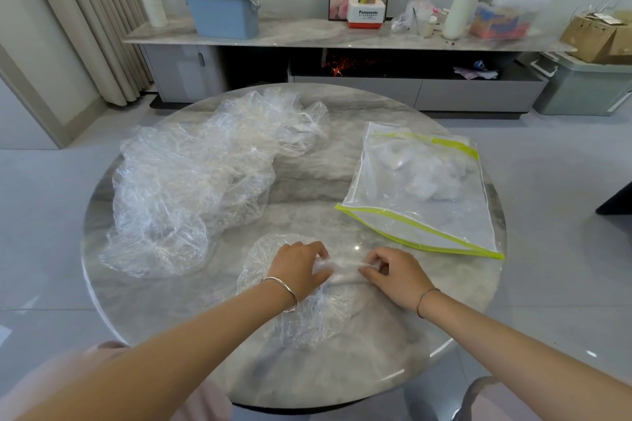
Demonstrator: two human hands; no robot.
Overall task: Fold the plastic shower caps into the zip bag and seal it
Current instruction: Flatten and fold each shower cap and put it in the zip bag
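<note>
One clear plastic shower cap (307,311) lies flat on the round marble table (444,301), near its front edge. My left hand (301,267) and my right hand (393,272) both pinch the cap's gathered edge, a short stretch of bunched plastic running between them. A loose heap of several more clear shower caps (198,181) covers the table's left half. At the right lies the transparent zip bag (427,195) with yellow-green trim, holding several folded white caps near its far end.
A long low cabinet (307,34) behind the table carries a blue lidded bin (222,8), a paper roll, boxes and bags. A curtain hangs at the far left. A grey storage box (581,85) stands at the right on the floor.
</note>
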